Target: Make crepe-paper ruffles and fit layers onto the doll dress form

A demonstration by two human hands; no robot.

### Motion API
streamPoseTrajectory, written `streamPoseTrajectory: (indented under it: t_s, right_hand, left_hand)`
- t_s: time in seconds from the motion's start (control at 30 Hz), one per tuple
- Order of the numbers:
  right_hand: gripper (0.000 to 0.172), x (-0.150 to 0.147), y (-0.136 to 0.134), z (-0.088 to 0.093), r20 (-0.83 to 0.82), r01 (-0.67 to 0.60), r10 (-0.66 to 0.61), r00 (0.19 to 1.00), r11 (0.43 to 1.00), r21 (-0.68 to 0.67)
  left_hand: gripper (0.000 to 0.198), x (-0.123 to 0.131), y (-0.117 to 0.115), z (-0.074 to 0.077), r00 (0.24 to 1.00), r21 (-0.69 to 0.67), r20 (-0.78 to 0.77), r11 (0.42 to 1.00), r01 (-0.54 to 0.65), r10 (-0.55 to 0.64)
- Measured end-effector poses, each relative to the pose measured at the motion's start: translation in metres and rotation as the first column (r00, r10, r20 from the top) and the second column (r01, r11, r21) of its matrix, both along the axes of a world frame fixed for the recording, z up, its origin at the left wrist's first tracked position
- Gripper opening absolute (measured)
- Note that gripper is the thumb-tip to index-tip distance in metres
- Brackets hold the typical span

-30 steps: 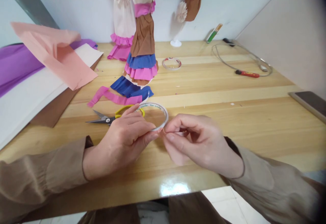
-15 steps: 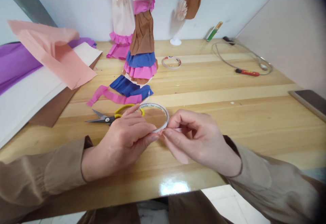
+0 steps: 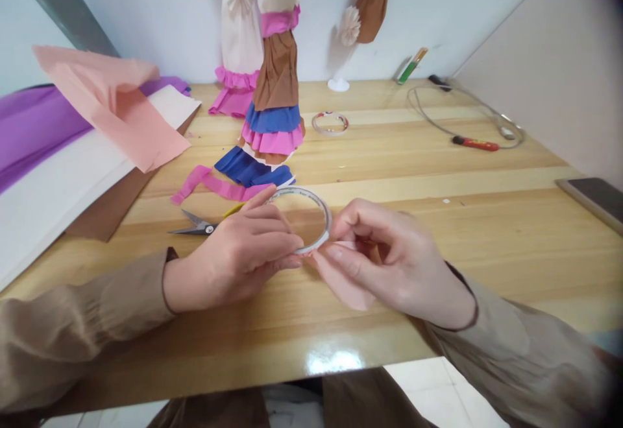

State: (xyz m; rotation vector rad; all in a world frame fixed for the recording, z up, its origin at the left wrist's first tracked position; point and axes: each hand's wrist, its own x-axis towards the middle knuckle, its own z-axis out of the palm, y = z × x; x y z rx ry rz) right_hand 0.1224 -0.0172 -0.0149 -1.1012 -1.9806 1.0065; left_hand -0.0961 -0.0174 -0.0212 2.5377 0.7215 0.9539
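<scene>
My left hand [image 3: 238, 253] is closed on a thin roll of tape [image 3: 325, 211], tilted up above the table with its printed inner ring facing me. Between the fingers of my right hand [image 3: 389, 259] is a pale pink strip of crepe paper [image 3: 344, 280], its loose end hanging down. Where the strip meets the lower edge of the roll, the paper looks gathered, and both hands' fingertips come close together there. Scissors with yellow handles [image 3: 197, 225] lie spread on the table, their grips mostly covered by my left hand.
A magenta paper strip [image 3: 219, 185] and a blue ruffled piece [image 3: 248, 167] lie beyond my hands. Behind them stands a tiered paper dress [image 3: 277, 71]. Paper sheets [image 3: 160, 139] are stacked at left. Another tape roll [image 3: 331, 123], a cable [image 3: 433, 123] and a phone [image 3: 596, 194] lie farther off.
The tape roll has turned and shifted slightly right, and my right hand has moved a little right with the strip. My left hand now covers more of the scissors' handles.
</scene>
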Motion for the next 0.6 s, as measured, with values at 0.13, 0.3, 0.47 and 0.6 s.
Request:
streamPoseTrajectory:
  t_s: [0.13,0.3,0.47,0.6]
  right_hand:
    - [0.017,0.004,-0.001,0.000,0.031,0.026,-0.026,0.999,0.999,0.023]
    - [0.009,0.006,0.005,0.001,0.127,-0.117,0.115,0.985,0.993,0.004]
    - [0.010,0.004,0.014,-0.001,0.060,-0.132,0.144,0.988,0.978,-0.164]
    - [0.012,0.002,0.017,-0.003,0.014,-0.108,0.114,0.993,0.967,-0.233]
  left_hand:
    - [0.012,-0.003,0.002,-0.006,0.996,0.218,-0.086,0.975,0.039,-0.020]
    - [0.013,-0.004,0.006,-0.009,0.995,0.237,-0.095,0.971,0.029,-0.006]
    - [0.009,-0.004,0.012,-0.001,0.991,-0.113,-0.004,0.985,0.129,-0.131]
    - [0.022,-0.008,0.012,0.002,0.991,-0.330,0.087,0.936,0.122,-0.098]
